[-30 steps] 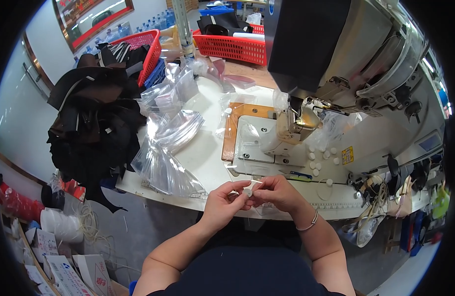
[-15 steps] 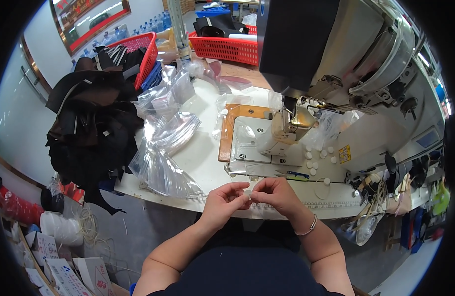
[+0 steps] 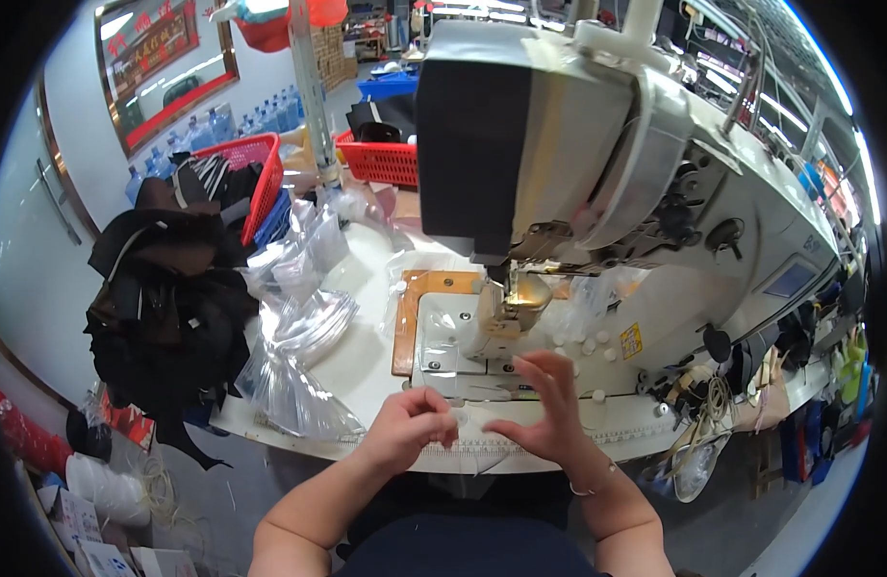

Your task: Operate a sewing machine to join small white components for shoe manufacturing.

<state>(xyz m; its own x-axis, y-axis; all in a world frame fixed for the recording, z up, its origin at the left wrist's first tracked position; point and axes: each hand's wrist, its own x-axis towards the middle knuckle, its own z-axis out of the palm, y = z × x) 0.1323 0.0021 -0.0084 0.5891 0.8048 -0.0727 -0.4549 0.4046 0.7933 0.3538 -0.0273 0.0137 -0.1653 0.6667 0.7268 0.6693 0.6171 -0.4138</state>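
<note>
My left hand (image 3: 411, 429) is just above the table's front edge, its fingers curled and thumb pressed in. At its fingertips shows a small pale round piece (image 3: 461, 420), partly hidden and hard to make out. Opposite it my right hand (image 3: 551, 415) is open, thumb and fingers spread, with nothing visible between them. Beyond both hands stands a sewing machine (image 3: 535, 332) with a narrow raised bed and a dark front panel. A small snipping tool (image 3: 522, 392) lies before its base, half covered by my right hand. Several white round pieces (image 3: 598, 395) are scattered to the right.
Gathered clear plastic strips (image 3: 299, 337) lie on the white table (image 3: 362, 264) at left. Beside them hangs a heap of black fabric pieces (image 3: 169, 317). Red baskets (image 3: 381, 162) stand behind. A ruler tape (image 3: 646, 429) runs along the front edge.
My hands have come apart. The right has opened and moved away to the right; the left stays closed with the pale piece at its fingertips. The view has tilted up.
</note>
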